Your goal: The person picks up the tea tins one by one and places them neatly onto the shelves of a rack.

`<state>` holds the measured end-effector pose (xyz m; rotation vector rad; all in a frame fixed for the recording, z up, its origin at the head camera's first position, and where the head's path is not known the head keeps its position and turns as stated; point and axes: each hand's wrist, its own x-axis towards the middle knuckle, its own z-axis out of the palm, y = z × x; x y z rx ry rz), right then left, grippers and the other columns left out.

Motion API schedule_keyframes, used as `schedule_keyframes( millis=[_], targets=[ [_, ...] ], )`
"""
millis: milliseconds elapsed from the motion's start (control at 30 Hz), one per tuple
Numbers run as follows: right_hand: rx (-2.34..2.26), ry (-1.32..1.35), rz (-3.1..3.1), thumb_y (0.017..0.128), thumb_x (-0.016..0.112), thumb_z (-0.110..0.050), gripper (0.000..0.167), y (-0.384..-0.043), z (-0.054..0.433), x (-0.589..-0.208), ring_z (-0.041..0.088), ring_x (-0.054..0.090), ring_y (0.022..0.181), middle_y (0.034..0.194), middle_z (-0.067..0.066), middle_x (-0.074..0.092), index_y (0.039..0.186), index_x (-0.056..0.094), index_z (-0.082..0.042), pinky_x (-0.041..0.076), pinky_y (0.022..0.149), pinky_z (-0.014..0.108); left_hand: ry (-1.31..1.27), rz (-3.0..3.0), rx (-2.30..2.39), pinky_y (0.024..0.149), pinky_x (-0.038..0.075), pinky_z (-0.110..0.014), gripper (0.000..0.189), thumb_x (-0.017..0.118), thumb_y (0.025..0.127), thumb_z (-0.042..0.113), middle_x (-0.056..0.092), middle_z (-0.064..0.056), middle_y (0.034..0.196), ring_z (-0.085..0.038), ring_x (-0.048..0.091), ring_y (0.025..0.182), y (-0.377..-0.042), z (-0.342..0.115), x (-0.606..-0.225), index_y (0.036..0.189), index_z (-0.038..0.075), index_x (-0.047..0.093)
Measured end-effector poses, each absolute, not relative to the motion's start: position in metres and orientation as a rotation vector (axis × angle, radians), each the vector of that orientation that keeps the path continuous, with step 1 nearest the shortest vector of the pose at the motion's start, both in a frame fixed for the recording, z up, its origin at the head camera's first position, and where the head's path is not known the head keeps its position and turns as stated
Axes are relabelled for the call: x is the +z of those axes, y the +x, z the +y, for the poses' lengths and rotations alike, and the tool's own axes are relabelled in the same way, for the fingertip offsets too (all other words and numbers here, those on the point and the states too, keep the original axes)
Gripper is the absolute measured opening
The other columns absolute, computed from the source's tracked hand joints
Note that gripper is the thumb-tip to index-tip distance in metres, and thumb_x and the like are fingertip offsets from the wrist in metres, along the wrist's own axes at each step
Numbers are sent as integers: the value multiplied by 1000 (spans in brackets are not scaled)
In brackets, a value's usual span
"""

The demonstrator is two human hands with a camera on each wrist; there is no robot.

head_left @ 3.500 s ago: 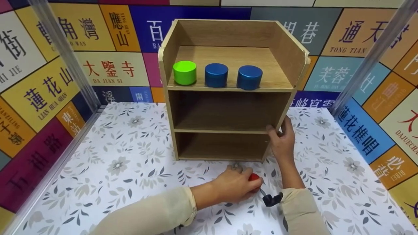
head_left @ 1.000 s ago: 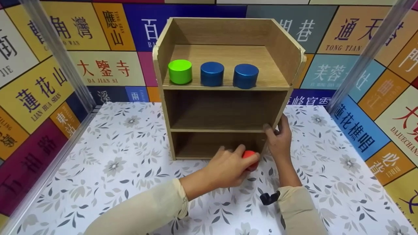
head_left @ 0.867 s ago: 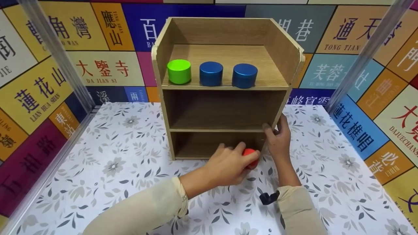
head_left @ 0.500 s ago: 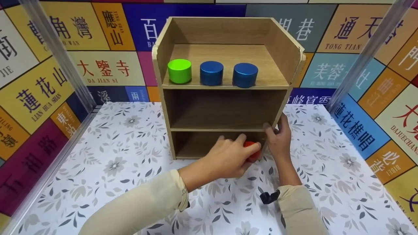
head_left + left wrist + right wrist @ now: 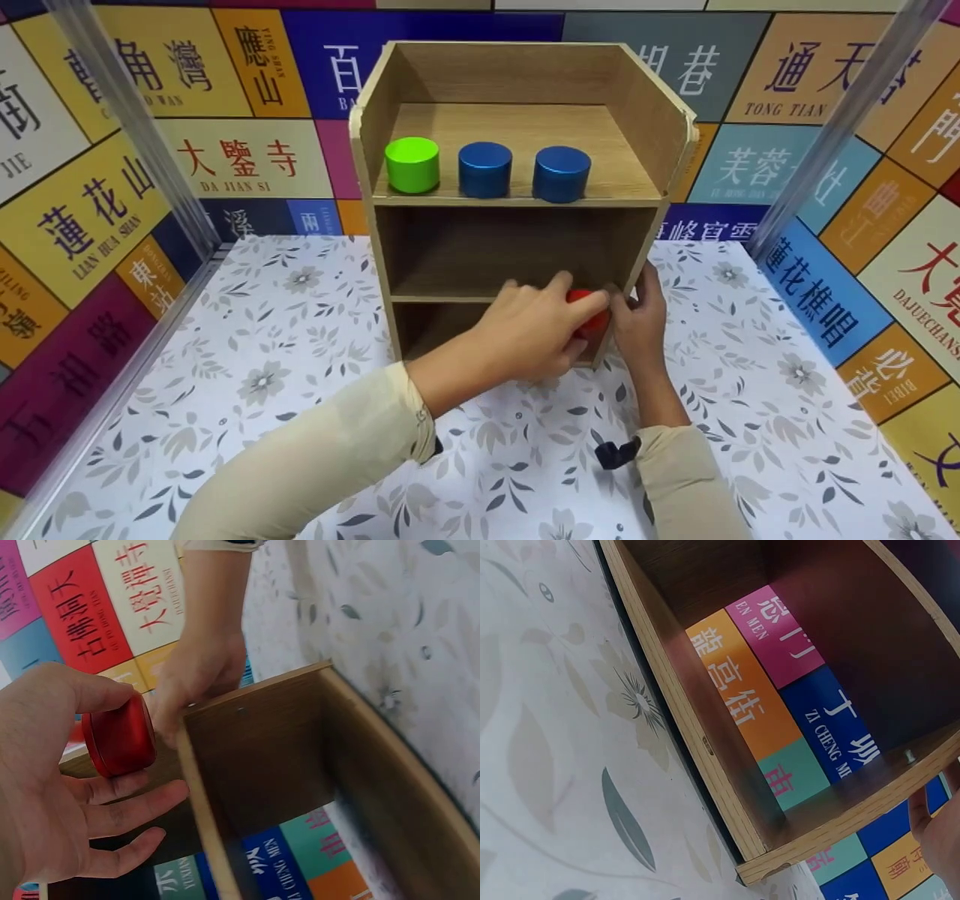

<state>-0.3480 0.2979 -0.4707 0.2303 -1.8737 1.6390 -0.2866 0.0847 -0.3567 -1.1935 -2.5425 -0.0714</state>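
My left hand (image 5: 529, 330) pinches a small red round tin (image 5: 124, 739) between thumb and fingers. In the head view the hand and tin overlap the right end of the middle board of a wooden shelf unit (image 5: 510, 71). Seen from the left wrist, the tin is beside the shelf's side panel, with the other fingers spread below it. My right hand (image 5: 643, 322) grips the right side panel of the unit, thumb at the front edge and fingers behind. On the top board stand a green tin (image 5: 412, 166) and two blue tins, one in the middle (image 5: 485, 172) and one to the right (image 5: 562, 176).
The unit stands on a table cover with a grey leaf print (image 5: 315, 435). Walls with coloured sign panels (image 5: 251, 157) surround the table, with clear corner posts at both sides. A black clip-like piece (image 5: 619, 454) sits at the right sleeve cuff.
My left hand has lifted the red tin from the table, past the bottom compartment, to the height of the middle board. The right hand keeps its grip on the side panel.
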Motion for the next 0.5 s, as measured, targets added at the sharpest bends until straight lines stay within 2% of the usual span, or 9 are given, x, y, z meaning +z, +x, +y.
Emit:
schedule_keyframes(
  millis=[133,333,500],
  targets=[
    [1655,250,-1847,93,60,3,55,-340,293,-460,14,56,127,136,12,58,146,47,4,53,92,21,-1189,-2556,-110,74,58,-45,44,60,97,43,59,-9,113,-27,67,74,-288,87,-340,137,31,47],
    [1660,232,-1861,93,59,1,55,-339,293,-458,12,56,125,139,14,58,147,48,2,53,91,20,-1174,-2602,-111,71,57,-42,43,60,97,41,58,-9,111,-26,64,72,-291,90,-315,136,31,48],
    [1663,209,-1882,93,59,-1,56,-339,293,-459,12,55,124,141,13,57,148,48,0,53,91,18,-1171,-2665,-103,75,58,-39,45,61,97,41,58,-9,115,-24,64,76,-292,92,-302,138,32,47]
  ],
)
